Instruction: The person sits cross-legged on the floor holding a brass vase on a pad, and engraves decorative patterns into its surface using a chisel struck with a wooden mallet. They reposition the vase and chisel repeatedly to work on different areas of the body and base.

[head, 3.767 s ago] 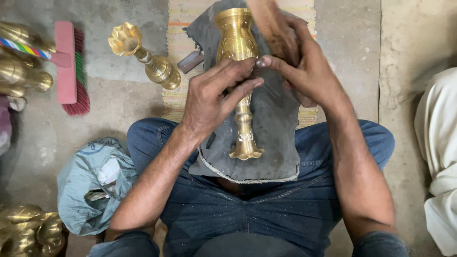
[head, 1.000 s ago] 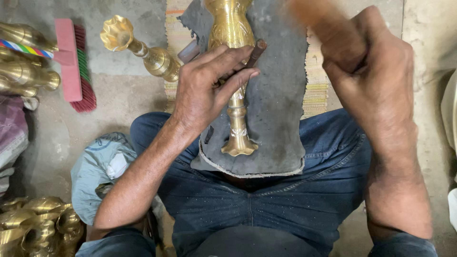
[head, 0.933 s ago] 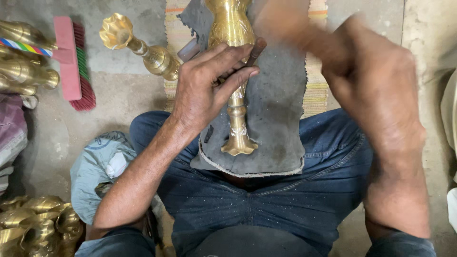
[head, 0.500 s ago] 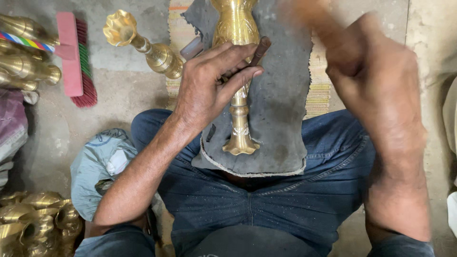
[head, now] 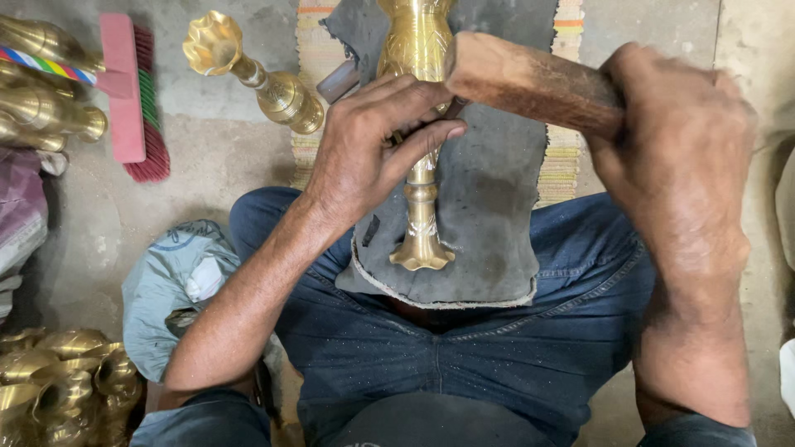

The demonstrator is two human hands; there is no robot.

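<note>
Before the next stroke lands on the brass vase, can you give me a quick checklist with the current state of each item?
1. Brass vase lies on the grey cloth over the lap: ok.
2. Left hand steadies the vase, fingers wrapped over its stem: ok.
3. A small dark tool sits pinched in the left fingers against the vase: cannot tell, mostly hidden.
4. Right hand grips the wooden mallet firmly: ok.
5. Mallet head is close to the left fingertips: not ok, little gap shows.
6. Second brass vase and pink brush lie on the floor apart from the work: ok.
</note>
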